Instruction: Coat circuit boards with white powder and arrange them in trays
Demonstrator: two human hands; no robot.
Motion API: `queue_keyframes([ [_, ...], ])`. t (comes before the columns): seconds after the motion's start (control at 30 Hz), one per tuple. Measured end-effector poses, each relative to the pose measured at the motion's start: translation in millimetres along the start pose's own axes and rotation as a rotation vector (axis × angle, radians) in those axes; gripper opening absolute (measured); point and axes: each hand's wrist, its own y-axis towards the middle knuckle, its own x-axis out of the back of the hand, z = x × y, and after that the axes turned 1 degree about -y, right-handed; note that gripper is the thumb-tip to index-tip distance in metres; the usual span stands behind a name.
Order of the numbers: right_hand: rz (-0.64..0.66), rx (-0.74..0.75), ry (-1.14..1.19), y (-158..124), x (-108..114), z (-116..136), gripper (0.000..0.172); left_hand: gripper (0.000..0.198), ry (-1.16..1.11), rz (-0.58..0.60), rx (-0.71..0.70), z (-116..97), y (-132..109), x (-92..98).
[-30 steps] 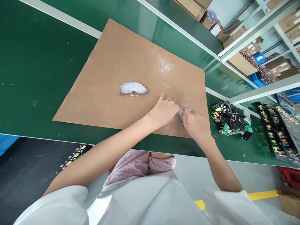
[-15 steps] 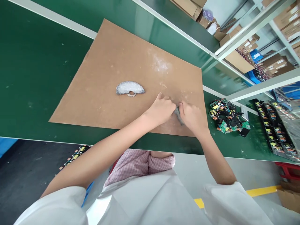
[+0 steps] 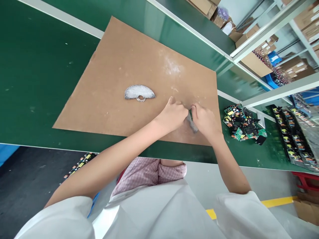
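My left hand [image 3: 174, 114] is closed over the right part of a brown cardboard sheet [image 3: 99, 96], its fingers curled. Right beside it, my right hand [image 3: 204, 120] is closed too, thumb against bent fingers. Between the two hands shows a narrow grey piece [image 3: 191, 124] with a small dark green bit at its upper end. Most of what lies under my fingers is hidden, so its kind cannot be made out. To the left, apart from both hands, a half-round grey blade [image 3: 139, 91] with a ring-shaped notch lies flat on the cardboard.
The cardboard covers part of a green bench [image 3: 30, 73]. On the right lie a heap of circuit boards [image 3: 244, 122] and black trays of boards [image 3: 294, 136]. A white frame post [image 3: 279, 88] crosses the right side, with cartons [image 3: 296, 68] on shelves behind.
My hands stay nearly in place, with the right fingers shifted slightly. A little more of the grey piece and the green bit shows between them. The whole view has shifted slightly.
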Motion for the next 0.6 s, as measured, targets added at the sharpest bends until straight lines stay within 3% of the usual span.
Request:
queue_keyframes([
  [0.2, 0.081, -0.010, -0.059, -36, 0, -2, 0.028, 0.026, -0.011, 0.074, -0.068, -9, 0, 1.0],
  [0.37, 0.100, -0.070, -0.090, -56, 0, 4, 0.027, 0.028, -0.041, 0.101, -0.046, -10, 0, 0.9],
  [0.6, 0.061, -0.145, -0.016, -74, -1, 8, 0.027, 0.030, -0.058, 0.139, -0.041, -11, 0, 3.5],
])
